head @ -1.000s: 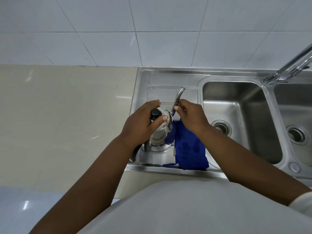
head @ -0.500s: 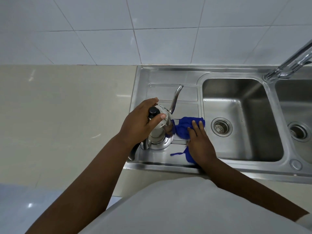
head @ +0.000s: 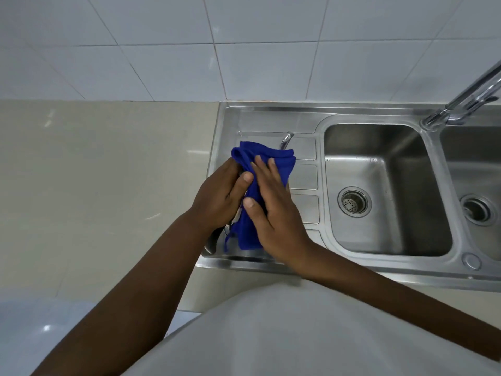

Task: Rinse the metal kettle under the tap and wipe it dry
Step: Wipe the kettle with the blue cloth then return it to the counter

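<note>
The metal kettle stands on the sink's draining board [head: 303,147], almost wholly hidden by a blue cloth [head: 260,161] and my hands. Only its curved spout tip [head: 286,139] sticks out beyond the cloth, and a dark bit of handle [head: 214,237] shows below my left wrist. My left hand [head: 219,196] grips the kettle's left side, thumb on the cloth. My right hand [head: 271,202] lies flat over the cloth, pressing it onto the kettle's top and right side. The tap [head: 471,96] rises at the far right; no water runs from it.
Two steel basins lie right of the draining board, the nearer basin [head: 385,240] with a drain strainer [head: 353,203], the other basin [head: 477,169] at the frame edge. A beige counter [head: 108,172] stretches left. White wall tiles stand behind.
My right hand lifted the blue cloth off the draining board and laid it over the kettle. The left hand stayed on the kettle, which is now covered.
</note>
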The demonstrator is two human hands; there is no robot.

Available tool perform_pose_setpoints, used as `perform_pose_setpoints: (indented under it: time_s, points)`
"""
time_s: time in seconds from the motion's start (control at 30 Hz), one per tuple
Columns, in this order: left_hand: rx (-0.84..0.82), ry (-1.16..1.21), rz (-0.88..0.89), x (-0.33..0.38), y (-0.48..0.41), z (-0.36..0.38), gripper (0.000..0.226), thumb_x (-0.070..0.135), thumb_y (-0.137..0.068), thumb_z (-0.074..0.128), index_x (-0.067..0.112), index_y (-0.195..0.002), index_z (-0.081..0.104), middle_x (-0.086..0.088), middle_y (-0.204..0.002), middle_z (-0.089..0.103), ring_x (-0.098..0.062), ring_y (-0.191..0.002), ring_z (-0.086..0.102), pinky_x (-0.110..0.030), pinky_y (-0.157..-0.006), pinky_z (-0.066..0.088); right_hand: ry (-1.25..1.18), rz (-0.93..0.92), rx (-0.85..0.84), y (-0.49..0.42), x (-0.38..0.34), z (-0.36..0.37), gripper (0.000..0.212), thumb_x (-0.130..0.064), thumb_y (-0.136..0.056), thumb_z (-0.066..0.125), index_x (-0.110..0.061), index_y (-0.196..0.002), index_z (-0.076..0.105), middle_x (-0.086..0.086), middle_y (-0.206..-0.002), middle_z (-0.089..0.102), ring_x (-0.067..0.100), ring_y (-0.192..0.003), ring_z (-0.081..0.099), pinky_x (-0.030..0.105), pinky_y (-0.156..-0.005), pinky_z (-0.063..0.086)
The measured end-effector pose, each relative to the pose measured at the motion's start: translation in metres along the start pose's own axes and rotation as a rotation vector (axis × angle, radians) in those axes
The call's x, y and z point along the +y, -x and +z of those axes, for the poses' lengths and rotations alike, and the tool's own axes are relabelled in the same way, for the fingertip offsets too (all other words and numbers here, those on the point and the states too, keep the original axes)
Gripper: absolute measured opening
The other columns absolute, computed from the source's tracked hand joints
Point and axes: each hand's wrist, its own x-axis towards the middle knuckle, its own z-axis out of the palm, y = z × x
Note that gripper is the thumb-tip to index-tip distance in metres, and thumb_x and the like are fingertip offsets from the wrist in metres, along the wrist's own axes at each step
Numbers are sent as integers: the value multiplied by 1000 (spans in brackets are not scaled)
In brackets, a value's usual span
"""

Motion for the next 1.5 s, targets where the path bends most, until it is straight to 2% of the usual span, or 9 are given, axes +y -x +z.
perform_pose_setpoints:
  time_s: [0.1, 0.3, 0.43, 0.5, 0.6, 0.73, 0.93, 1.37, 1.5]
  points:
    - [7, -7, 0, -1, 1, 1, 57, 56, -97, 23, 17, -127, 51, 5, -114, 61, -8, -101, 59, -33, -86, 50, 74, -36, 80, 3, 27, 13, 67, -42, -101, 40, -23, -156, 8, 2, -168, 8, 17, -155, 4, 49, -125, 18]
    - [-3, -49, -50, 0, 0, 0, 62, 54, -95, 26, 17, -141, 42, 2, -136, 54, -8, -122, 51, -32, -103, 43, -234, 245, 198, 16, 57, 31, 71, -58, -98, 31, -25, -157, 9, -1, -164, 20, 15, -151, 24, 45, -121, 29]
    - [-14, -78, -52, 1, -1, 0, 64, 55, -94, 24, 16, -141, 43, 0, -138, 53, -11, -124, 50, -34, -104, 42, -333, 343, 276, 18, 53, 41, 66, -53, -97, 27, -22, -155, 20, 2, -157, 34, 4, -137, 39, 5, -104, 33]
    - [-9, -79, -64, 2, -1, 1, 63, 55, -94, 25, 16, -140, 44, -1, -138, 53, -12, -124, 51, -35, -104, 42, -357, 376, 318, 14, 52, 44, 69, -60, -95, 24, -24, -153, 25, 2, -153, 41, 9, -135, 44, 15, -109, 37]
    - [23, -74, -80, 5, -1, 4, 56, 50, -97, 29, 14, -137, 46, -2, -135, 55, -15, -120, 54, -36, -103, 43, -345, 391, 377, 1, 43, 44, 66, -64, -96, 19, -28, -150, 30, 4, -148, 47, 21, -135, 46, 47, -114, 38]
    - [55, -81, -59, 6, -1, 5, 44, 39, -101, 33, 13, -133, 49, -2, -131, 57, -8, -112, 53, -20, -94, 41, -210, 240, 372, -3, 18, 41, 61, -53, -100, 20, -25, -154, 22, -1, -163, 26, 14, -151, 23, 40, -124, 23]
    - [108, -107, -112, 10, 3, 12, 50, 46, -98, 30, 14, -132, 49, -2, -127, 58, -11, -111, 56, -29, -93, 46, -60, 44, 340, 6, 46, 51, 66, -54, -102, 23, -17, -154, 11, 14, -163, 18, 29, -152, 19, 53, -121, 26]
    - [129, -149, -170, 10, 2, 12, 58, 54, -92, 33, 14, -131, 50, -2, -127, 59, -15, -113, 56, -33, -95, 46, -275, 353, 270, 36, 94, 80, 73, -72, -94, 28, -43, -153, -4, 2, -167, 6, 28, -153, 18, 56, -118, 30]
    - [130, -152, -158, 9, 2, 11, 58, 54, -93, 32, 14, -131, 50, -2, -127, 58, -15, -113, 56, -36, -96, 47, -346, 488, 360, 23, 53, 79, 85, -77, -88, 19, -28, -156, 3, 5, -168, 2, 26, -155, 5, 54, -123, 18]
